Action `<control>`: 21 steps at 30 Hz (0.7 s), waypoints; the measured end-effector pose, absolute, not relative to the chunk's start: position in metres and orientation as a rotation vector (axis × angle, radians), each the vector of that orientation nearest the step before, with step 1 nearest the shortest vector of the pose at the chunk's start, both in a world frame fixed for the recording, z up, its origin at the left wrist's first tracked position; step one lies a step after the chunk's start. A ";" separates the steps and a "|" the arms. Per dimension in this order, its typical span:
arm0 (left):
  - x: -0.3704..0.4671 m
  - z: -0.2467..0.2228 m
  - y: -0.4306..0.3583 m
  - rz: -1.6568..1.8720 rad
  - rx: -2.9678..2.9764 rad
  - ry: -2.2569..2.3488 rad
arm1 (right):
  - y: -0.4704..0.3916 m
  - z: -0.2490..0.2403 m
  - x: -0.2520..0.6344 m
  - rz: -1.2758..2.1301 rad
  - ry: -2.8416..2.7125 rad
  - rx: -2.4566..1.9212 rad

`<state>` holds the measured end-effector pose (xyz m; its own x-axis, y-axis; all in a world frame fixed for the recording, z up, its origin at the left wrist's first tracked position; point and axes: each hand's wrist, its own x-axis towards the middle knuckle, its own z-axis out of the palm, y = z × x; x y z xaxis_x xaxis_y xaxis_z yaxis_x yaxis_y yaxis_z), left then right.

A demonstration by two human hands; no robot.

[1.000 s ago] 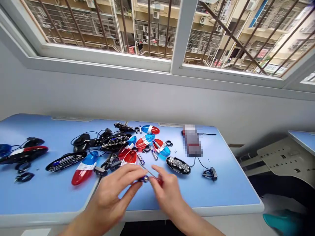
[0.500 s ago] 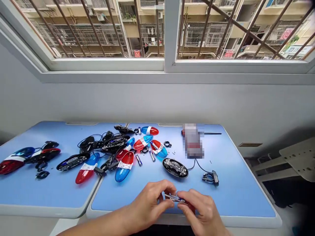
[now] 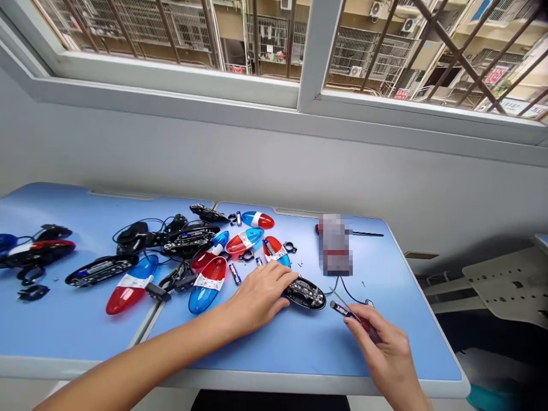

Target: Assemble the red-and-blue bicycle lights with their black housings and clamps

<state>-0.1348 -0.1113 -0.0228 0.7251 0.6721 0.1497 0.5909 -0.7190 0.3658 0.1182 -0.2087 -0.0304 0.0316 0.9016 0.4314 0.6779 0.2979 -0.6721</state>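
My left hand (image 3: 263, 294) is at the left end of an open black oval light housing (image 3: 307, 293), with fingers over its upper edge and thumb at its lower edge. The housing lies on the table with its inside facing up, and its left tip is hidden under my fingers. Between the fingers of my right hand (image 3: 383, 337) are a battery (image 3: 340, 309) and a screwdriver (image 3: 369, 329) with a thin metal shaft and a dark red handle. A battery (image 3: 259, 261) lies just beyond my left hand, partly covered.
Red-and-blue lens covers (image 3: 208, 285), other black housings (image 3: 101, 270) and a loose battery (image 3: 234, 274) lie to the left. A black clamp ring (image 3: 290, 247) and small screws (image 3: 300, 263) are behind the housing. A blurred-out object (image 3: 336, 245) stands at the back right.
My hands have moved apart from the battery they both handled. The left reached forward to the black housing; the right moved right, keeping the battery and screwdriver. The view has tilted and shifted.
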 end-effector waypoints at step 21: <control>-0.146 -0.037 -0.122 0.418 2.441 1.058 | -0.195 -0.028 0.091 0.273 -1.918 -1.362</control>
<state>-0.1462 -0.1216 -0.0367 0.6606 0.7444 0.0973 0.6098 -0.6076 0.5090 0.0913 -0.1949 -0.0278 -0.1482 0.8796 0.4520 0.7189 0.4097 -0.5615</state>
